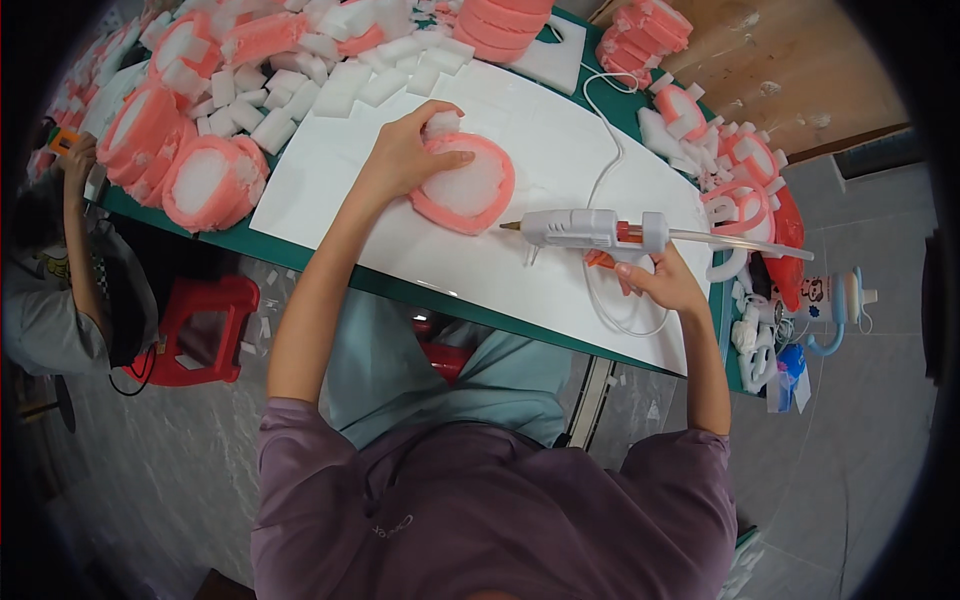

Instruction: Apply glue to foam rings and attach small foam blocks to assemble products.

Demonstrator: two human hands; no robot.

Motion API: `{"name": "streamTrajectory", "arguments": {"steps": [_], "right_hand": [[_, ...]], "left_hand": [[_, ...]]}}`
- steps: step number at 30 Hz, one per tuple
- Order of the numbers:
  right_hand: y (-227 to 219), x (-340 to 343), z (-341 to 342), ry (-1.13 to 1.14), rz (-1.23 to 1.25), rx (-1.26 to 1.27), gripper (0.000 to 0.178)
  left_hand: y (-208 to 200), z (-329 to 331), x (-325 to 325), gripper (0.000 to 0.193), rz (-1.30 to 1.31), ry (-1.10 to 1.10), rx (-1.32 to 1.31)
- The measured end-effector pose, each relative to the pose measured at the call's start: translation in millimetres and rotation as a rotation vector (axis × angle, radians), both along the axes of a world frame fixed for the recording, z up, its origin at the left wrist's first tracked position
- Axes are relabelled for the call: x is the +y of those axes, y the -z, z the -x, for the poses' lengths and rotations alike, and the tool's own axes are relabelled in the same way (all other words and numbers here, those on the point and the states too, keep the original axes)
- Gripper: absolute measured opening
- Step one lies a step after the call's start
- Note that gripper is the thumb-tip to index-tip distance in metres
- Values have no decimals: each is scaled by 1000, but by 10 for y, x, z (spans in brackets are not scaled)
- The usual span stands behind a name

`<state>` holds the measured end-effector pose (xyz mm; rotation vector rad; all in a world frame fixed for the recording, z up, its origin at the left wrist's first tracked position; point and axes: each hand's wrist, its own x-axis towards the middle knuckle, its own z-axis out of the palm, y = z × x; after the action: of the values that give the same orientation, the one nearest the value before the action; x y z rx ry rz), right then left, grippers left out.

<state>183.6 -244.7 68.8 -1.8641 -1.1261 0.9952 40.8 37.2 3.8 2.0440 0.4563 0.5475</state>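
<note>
My left hand is closed on a round foam piece with a white middle and a pink rim. Its thumb lies over the white face, and a small white foam block sits by the fingers at the upper edge. In my right hand is a white hot glue gun, its nozzle pointing left, close to the pink rim; I cannot tell if they touch. A long clear glue stick sticks out of the gun's back. Both hands are over a white board.
Many white foam blocks and pink-rimmed foam pieces crowd the table's far left. More pink pieces lie at the right. A white cord crosses the board. At left, another person's arm is near a red stool.
</note>
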Motion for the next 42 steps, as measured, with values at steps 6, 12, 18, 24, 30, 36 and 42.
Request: {"name": "streamTrajectory", "arguments": {"steps": [6,12,18,24,30,36,42], "right_hand": [[38,84,83,-1,28,-84,28],[140,65,63,-75,23,-200,27],[147,71,90,-49,72,-226,28],[175,71,62,-56,80,-258,31],[190,69,49,-60,56,-252,32],[170,83,67,-44,70,-260,33],[226,53,64,-33,29,-223,30]], "left_hand": [[-36,13,-9,50,11,3,13],[-2,6,3,49,16,9,-13],[-12,4,-2,49,9,14,-4],[-1,12,3,48,33,10,-10],[7,4,6,48,32,5,1],[-4,8,3,48,21,0,-6],[39,-6,18,47,47,16,-30]]}}
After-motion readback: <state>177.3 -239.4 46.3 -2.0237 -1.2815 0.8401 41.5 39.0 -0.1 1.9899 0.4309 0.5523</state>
